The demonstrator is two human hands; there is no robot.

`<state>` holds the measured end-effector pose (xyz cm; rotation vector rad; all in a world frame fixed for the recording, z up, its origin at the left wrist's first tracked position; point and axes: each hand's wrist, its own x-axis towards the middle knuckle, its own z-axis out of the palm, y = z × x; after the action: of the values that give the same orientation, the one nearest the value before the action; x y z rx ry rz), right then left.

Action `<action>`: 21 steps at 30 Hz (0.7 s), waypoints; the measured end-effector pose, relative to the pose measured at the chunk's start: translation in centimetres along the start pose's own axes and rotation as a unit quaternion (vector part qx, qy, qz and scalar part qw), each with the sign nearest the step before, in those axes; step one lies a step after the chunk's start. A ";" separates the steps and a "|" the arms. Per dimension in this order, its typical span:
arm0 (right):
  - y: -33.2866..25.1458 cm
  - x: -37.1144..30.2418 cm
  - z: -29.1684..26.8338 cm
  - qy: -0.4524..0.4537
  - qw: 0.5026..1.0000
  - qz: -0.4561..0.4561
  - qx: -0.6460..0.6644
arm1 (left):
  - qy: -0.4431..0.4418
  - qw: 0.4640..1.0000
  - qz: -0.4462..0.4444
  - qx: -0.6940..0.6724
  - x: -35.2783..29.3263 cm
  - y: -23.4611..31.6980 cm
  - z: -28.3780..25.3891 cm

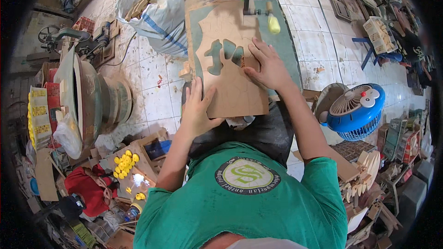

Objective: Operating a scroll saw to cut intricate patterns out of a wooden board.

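Observation:
A thin brown wooden board point(235, 93) with a jagged outline and several cut-out openings lies flat on a worn greenish machine table point(289, 64). Over its right side, my right hand point(270, 67) rests with fingers stretched and thumb apart, pressing on the surface. At the board's lower left edge is my left hand point(197, 113), fingers spread along the side and thumb by the near edge. Neither hand is closed round anything. Above the far part of the board hangs a blurred machine head point(247, 0), beside a knob with a pale yellow-green handle point(273, 24).
A white woven sack point(159, 16) holding wood scraps stands left of the table. Further left is a large round machine point(90, 99). A blue fan point(355, 110) stands at right. Yellow pieces point(124, 163) lie low left, and cut wooden shapes point(364, 175) are stacked low right.

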<state>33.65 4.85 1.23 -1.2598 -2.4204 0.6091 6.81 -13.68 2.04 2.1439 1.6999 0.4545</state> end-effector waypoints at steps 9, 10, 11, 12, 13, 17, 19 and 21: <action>0.3 0.0 0.3 0.001 1.000 -0.003 0.004 | 0.038 0.999 -0.007 0.021 0.7 -0.4 0.8; 0.3 0.1 0.3 0.006 1.000 -0.005 0.005 | 0.040 0.999 -0.008 0.033 0.8 -0.4 0.7; 0.3 0.1 0.2 0.012 1.000 -0.007 0.006 | 0.039 0.999 -0.008 0.033 0.9 -0.5 0.7; 0.2 0.0 0.2 0.011 1.000 -0.006 0.005 | 0.041 0.999 -0.006 0.035 0.9 -0.7 0.7; 0.1 0.1 0.2 0.013 1.000 -0.007 0.005 | 0.043 0.998 -0.004 0.038 0.9 -0.8 0.7; -0.1 0.3 0.2 0.014 1.000 -0.005 0.018 | 0.036 0.999 -0.010 0.033 1.0 -0.9 0.6; -0.1 0.4 0.2 0.017 1.000 -0.006 0.016 | 0.034 0.999 -0.009 0.033 1.1 -1.0 0.5; -0.2 0.4 0.3 0.020 1.000 -0.006 0.014 | 0.031 0.999 -0.014 0.032 1.2 -1.0 0.3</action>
<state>33.19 5.06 1.14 -1.2325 -2.3774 0.6076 6.34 -12.29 1.32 2.1703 1.7988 0.4697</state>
